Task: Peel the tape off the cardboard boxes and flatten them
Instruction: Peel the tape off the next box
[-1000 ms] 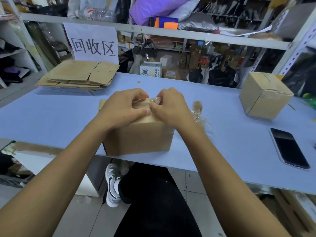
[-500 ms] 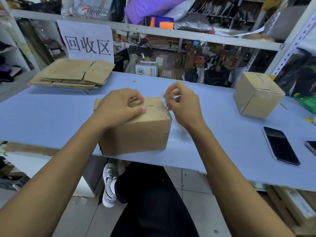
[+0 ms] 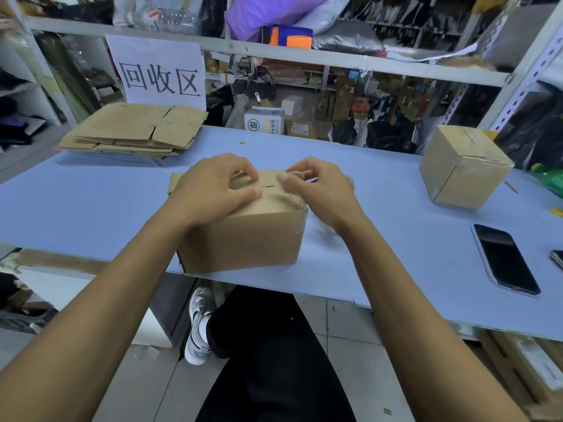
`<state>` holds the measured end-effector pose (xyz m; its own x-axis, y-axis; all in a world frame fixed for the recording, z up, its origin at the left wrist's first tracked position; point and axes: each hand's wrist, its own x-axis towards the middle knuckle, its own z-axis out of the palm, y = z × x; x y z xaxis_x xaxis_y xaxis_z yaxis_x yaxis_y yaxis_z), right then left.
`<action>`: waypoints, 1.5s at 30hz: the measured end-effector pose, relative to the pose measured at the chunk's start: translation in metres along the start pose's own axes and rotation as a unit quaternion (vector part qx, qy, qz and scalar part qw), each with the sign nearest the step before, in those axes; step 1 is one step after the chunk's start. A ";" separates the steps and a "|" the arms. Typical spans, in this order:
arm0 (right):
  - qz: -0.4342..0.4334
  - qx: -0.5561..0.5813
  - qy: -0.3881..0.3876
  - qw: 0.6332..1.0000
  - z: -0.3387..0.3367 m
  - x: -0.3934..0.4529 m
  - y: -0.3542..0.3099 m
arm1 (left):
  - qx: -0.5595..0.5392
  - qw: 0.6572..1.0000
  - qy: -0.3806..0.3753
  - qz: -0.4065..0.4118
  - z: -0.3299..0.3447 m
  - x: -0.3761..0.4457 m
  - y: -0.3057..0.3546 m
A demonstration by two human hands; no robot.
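Ringed by clutter: stack of flattened brown cardboard sheets point(image 3: 137, 130) far left, second sealed brown cardboard cube point(image 3: 463, 167) far right, black slab phone point(image 3: 504, 258) near the right edge. Small brown corrugated box point(image 3: 243, 236) at the pale blue desk point(image 3: 91, 202) front edge. Left hand point(image 3: 213, 190) curled, pressing its top; right hand point(image 3: 320, 190) pinching crinkled clear tape point(image 3: 294, 197) (partly lifted). Crowded grey metal shelves point(image 3: 304, 57) behind.
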<state>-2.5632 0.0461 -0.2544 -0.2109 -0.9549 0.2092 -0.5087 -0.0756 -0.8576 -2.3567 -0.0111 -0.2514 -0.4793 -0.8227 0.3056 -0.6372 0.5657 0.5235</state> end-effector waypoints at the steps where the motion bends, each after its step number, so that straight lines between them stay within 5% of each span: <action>1: -0.001 -0.012 0.012 1.000 0.003 0.000 0.001 | 0.003 1.000 -0.001 0.001 0.000 0.000 0.000; 10: -0.009 -0.001 0.029 1.000 -0.023 0.006 0.001 | 0.126 0.991 -0.041 -0.003 0.001 -0.001 0.002; 13: -0.056 -0.029 0.035 0.997 -0.020 0.000 0.010 | 0.126 0.991 -0.042 0.005 0.002 -0.002 0.005; 19: -0.158 -0.117 -0.089 0.976 -0.024 -0.017 0.019 | 0.114 0.983 -0.117 0.089 -0.006 -0.002 0.003; 23: -0.237 -0.175 -0.085 0.952 -0.030 -0.027 0.024 | 0.060 0.979 -0.161 0.108 -0.014 0.005 0.005; 27: -0.213 -0.176 -0.117 0.954 -0.036 -0.032 0.012 | 0.006 0.975 -0.199 0.099 -0.018 0.010 0.013; 32: -0.161 -0.231 -0.150 0.948 -0.032 -0.030 -0.003 | -0.048 0.987 -0.136 0.065 0.006 0.011 0.022; 45: -0.087 0.068 -0.167 0.980 -0.031 -0.037 0.017 | -0.056 0.994 -0.075 0.056 0.028 0.007 0.010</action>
<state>-2.5900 0.0892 -0.2618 0.1655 -0.9631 0.2122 -0.3921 -0.2617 -0.8819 -2.3835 -0.0099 -0.2662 -0.6333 -0.7331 0.2482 -0.5088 0.6360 0.5802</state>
